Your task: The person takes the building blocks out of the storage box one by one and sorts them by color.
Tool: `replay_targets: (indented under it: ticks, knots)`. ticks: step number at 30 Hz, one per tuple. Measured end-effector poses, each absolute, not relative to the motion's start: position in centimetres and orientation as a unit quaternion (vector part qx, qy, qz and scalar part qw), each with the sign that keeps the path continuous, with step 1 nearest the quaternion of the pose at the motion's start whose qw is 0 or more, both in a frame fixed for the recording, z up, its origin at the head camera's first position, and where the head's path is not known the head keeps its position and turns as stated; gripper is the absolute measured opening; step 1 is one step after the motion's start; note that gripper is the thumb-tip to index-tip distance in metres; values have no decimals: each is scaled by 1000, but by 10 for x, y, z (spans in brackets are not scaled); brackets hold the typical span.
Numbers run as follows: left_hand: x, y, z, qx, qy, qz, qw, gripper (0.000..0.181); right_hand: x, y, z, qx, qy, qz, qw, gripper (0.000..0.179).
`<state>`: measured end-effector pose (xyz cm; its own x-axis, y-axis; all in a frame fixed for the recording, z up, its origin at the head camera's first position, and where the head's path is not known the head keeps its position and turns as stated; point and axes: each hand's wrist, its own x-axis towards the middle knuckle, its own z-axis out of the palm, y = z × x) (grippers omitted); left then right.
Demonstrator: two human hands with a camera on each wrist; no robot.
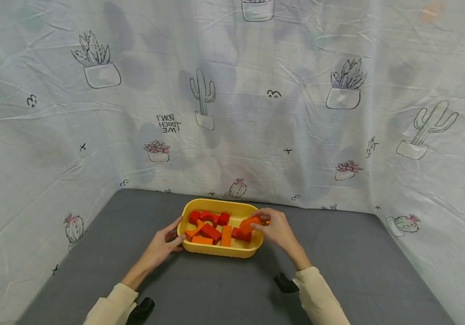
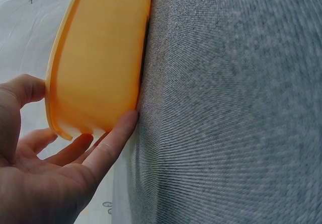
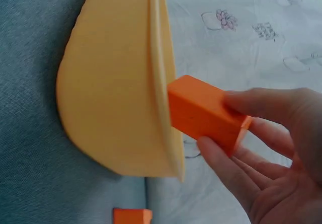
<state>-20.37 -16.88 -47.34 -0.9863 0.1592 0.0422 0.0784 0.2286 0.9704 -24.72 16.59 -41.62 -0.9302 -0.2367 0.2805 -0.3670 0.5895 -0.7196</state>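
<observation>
A yellow plastic tub (image 1: pixel 224 252) holds several red and orange toy blocks, among them a red arch (image 1: pixel 216 218) and a long orange block (image 1: pixel 226 235). My left hand (image 1: pixel 161 246) holds the tub's left end. In the left wrist view its thumb presses the rim while the fingers spread along the outer wall (image 2: pixel 100 48). Over the tub's right end, my right hand (image 1: pixel 277 228) pinches an orange block (image 3: pixel 201 108) between thumb and fingers. The right wrist view shows that block at rim height, its far end overlapping the tub's edge.
Another orange block (image 3: pixel 132 216) lies on the grey cloth just outside the tub's right end. The grey table surface (image 1: pixel 224 289) stretches around the tub. A white curtain (image 1: pixel 248 113) printed with cacti hangs behind and at both sides.
</observation>
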Motion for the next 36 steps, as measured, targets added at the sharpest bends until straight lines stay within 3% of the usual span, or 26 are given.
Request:
replay_targets:
  ticks: [3,10,18,36]
  knots:
    - [-204,-169,-473,77,784,615,32,64,-249,173,-419,135,-865,479,70,21]
    - [-204,-169,-474,84,783,615,30,63,-256,199,-426,33,-767,640,-11,42]
    - [-204,-169,-474,82,781,619,27,64,-261,221,-437,-46,-719,691,-54,52]
    - [-206,-169,-475,83,780,619,26,64,-268,270,-454,-97,-682,725,-21,57]
